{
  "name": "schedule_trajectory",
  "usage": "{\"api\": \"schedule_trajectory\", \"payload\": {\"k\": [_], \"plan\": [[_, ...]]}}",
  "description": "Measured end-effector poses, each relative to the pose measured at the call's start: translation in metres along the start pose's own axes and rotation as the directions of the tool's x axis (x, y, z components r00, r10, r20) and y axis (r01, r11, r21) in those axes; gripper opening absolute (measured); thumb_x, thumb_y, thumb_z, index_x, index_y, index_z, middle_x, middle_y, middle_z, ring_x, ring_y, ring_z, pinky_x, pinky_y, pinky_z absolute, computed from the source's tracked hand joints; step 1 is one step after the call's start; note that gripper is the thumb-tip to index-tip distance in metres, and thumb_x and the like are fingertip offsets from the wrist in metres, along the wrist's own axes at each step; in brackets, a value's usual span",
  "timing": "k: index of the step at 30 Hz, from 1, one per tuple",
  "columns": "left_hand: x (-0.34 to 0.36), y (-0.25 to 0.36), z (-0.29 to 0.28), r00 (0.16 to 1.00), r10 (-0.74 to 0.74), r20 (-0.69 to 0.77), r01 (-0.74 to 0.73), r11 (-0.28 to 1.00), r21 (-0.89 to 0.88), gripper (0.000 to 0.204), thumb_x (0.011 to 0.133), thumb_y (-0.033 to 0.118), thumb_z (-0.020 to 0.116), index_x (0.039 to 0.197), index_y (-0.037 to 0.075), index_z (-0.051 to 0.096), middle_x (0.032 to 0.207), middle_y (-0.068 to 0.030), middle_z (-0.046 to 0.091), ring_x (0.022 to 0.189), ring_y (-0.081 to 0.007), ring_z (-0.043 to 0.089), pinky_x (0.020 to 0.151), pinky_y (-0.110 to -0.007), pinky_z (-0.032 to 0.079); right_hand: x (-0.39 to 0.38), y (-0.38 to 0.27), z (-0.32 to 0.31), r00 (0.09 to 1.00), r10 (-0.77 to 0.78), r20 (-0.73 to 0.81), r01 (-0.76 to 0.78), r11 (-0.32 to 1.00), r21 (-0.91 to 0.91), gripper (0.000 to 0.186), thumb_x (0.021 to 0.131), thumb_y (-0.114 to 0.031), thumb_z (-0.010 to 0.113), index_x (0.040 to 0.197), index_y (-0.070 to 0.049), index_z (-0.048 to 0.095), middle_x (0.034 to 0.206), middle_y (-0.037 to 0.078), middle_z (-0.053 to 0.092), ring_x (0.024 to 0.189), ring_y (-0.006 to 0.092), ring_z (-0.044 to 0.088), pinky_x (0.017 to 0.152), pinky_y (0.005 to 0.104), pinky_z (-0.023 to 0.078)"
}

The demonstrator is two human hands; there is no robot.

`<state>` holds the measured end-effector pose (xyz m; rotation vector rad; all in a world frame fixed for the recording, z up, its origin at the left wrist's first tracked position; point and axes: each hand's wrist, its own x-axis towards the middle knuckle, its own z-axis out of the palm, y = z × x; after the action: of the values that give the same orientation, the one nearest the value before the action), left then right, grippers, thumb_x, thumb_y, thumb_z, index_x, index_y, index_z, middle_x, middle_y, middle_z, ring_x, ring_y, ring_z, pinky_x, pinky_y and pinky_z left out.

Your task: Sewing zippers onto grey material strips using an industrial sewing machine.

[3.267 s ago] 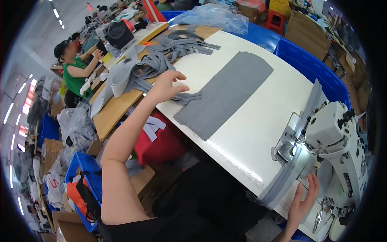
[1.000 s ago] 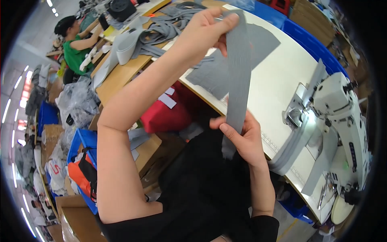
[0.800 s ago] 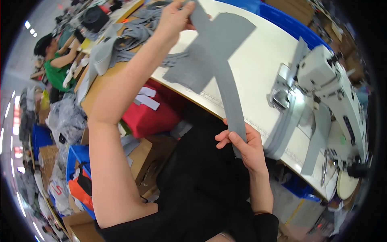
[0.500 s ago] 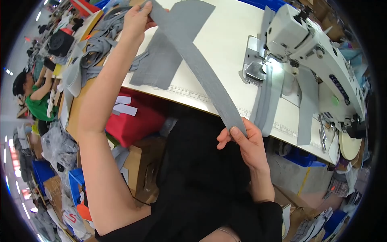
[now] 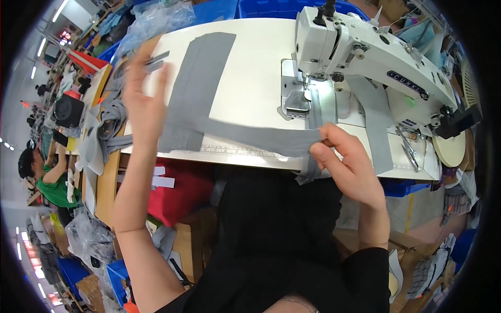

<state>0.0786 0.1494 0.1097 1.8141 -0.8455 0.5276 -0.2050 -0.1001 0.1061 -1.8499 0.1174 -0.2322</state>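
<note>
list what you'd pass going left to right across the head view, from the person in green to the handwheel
person in green top → black round device → left hand → wide grey fabric panel → right hand → white sewing machine → scissors → cream handwheel

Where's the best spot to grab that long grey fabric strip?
Probably by its two ends, from above, pinching the flat cloth. The grey fabric strip is limp and stretched across the table edge; the right hand pinches one end and the left hand holds the other, keeping it taut.

The left hand (image 5: 143, 101) is motion-blurred, hiding its grip on the grey fabric strip (image 5: 250, 136).
</note>
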Motion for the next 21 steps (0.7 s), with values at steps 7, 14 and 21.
{"api": "schedule_trajectory", "payload": {"k": [7, 14, 21], "plan": [[-0.016, 0.108, 0.044, 0.326, 0.023, 0.945, 0.606, 0.762, -0.227, 0.027, 0.092, 0.022, 0.082, 0.103, -0.002, 0.075, 0.092, -0.0083, 0.077, 0.078, -0.0124, 0.070, 0.070, -0.025, 0.053, 0.035, -0.029, -0.001, 0.983, -0.113, 0.143, 0.113, 0.994, 0.009, 0.015, 0.098, -0.013, 0.071, 0.097, 0.001, 0.065, 0.077, 0.007, 0.068, 0.067, 0.0139, 0.063, 0.064, 0.0284, 0.049], [-0.002, 0.120, 0.053, 0.455, -0.150, 0.878, 0.757, 0.585, -0.292, 0.027, 0.100, 0.025, 0.072, 0.092, -0.001, 0.077, 0.094, -0.0168, 0.079, 0.065, -0.0110, 0.070, 0.054, -0.023, 0.056, 0.035, -0.013, -0.017, 0.936, -0.123, -0.329, 0.228, 0.924, 0.305, 0.014, 0.101, -0.014, 0.069, 0.098, 0.000, 0.070, 0.079, 0.003, 0.069, 0.073, 0.0086, 0.065, 0.068, 0.0236, 0.050], [0.009, 0.113, 0.051, 0.732, -0.368, 0.574, 0.662, 0.583, -0.470, 0.030, 0.096, 0.036, 0.078, 0.089, 0.007, 0.081, 0.082, 0.0051, 0.071, 0.068, -0.0040, 0.050, 0.060, -0.023, 0.041, 0.016, -0.030, -0.032, 0.796, -0.074, 0.601, -0.072, 0.974, 0.215, 0.019, 0.094, -0.013, 0.076, 0.107, 0.000, 0.072, 0.097, 0.007, 0.075, 0.085, 0.0143, 0.070, 0.081, 0.0288, 0.057]]}}
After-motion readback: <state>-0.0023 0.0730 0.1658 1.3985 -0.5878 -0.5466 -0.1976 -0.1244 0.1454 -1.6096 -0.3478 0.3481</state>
